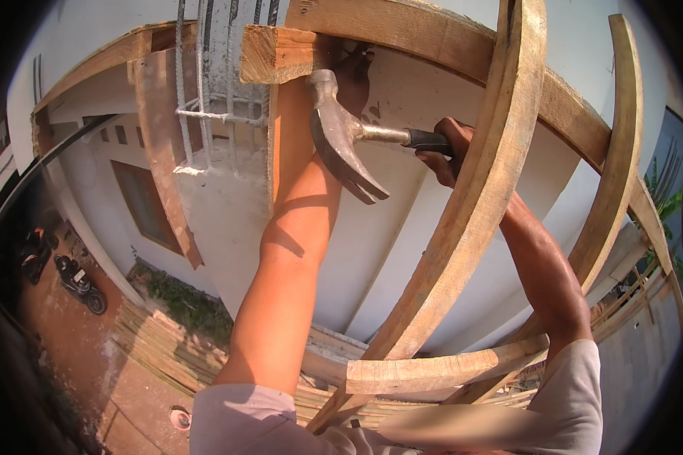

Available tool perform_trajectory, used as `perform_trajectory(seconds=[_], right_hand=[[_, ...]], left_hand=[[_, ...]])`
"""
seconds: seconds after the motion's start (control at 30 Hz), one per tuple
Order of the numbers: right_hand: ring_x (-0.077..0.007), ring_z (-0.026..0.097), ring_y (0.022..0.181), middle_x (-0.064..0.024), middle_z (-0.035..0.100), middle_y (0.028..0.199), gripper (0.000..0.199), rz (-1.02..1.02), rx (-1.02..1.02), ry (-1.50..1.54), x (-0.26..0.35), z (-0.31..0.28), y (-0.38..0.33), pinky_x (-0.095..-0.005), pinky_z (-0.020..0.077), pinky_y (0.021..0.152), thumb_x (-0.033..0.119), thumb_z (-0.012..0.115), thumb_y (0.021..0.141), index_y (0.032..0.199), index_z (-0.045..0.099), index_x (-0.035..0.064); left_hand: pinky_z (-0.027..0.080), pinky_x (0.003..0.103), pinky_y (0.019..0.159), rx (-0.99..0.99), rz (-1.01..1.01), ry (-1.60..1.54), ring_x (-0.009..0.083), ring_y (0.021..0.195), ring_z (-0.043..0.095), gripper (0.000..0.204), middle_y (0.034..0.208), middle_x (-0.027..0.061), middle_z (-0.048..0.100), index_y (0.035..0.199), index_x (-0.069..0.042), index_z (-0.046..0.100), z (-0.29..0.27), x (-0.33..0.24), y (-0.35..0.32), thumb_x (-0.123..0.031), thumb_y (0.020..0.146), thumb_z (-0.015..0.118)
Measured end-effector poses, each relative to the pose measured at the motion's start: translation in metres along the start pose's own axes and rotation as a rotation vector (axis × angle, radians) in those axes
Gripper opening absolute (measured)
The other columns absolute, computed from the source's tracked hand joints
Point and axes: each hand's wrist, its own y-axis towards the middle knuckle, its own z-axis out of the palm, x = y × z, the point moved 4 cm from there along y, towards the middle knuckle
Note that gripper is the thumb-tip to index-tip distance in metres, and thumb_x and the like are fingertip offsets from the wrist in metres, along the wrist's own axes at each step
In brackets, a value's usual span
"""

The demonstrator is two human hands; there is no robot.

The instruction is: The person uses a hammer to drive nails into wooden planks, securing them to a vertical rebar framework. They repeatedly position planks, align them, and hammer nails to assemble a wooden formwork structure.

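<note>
A claw hammer point(340, 144) with a worn metal head and a black grip is held up in front of me. My right hand point(454, 148) is wrapped round its grip, partly behind a slanting timber point(470, 182). The hammer head overlaps my left wrist in the picture. My left hand point(354, 80) reaches up into shadow beside the sawn end of a wooden beam point(281, 57), just under a long crosswise timber point(402, 29). Its fingers look bent and pressed together; what they hold, if anything, is hidden.
Bare steel rods point(205, 98) rise from a concrete column point(220, 197) on the left. Another upright timber point(618, 136) stands at right, and a short crosspiece point(432, 371) lies near my chest. Far below are motorbikes point(80, 284) and stacked poles point(159, 353).
</note>
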Motion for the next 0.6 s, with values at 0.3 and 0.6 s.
perform_trajectory(seconds=[0.3, 0.6], right_hand=[[-0.011, 0.049, 0.039, 0.0002, 0.048, 0.045, 0.052, 0.324, 0.096, 0.027, -0.017, 0.013, -0.019, -0.0233, 0.0363, 0.038, 0.055, 0.064, 0.091, 0.072, 0.058, 0.0076], [-0.01, 0.043, 0.037, 0.0032, 0.041, 0.044, 0.051, -0.152, -0.17, 0.012, 0.001, 0.008, -0.005, -0.0246, 0.0317, 0.038, 0.056, 0.068, 0.088, 0.069, 0.053, 0.0112]], left_hand=[[0.049, 0.028, 0.076, -0.052, -0.508, -0.778, 0.0138, 0.081, 0.059, 0.035, 0.097, 0.0045, 0.068, 0.129, 0.0, 0.062, 0.006, -0.022, -0.023, -0.012, 0.097, 0.056], [0.037, 0.021, 0.054, -0.644, 0.145, 0.326, 0.006, 0.06, 0.046, 0.026, 0.071, 0.0003, 0.058, 0.093, 0.005, 0.066, -0.125, -0.198, -0.074, -0.018, 0.1, 0.055]])
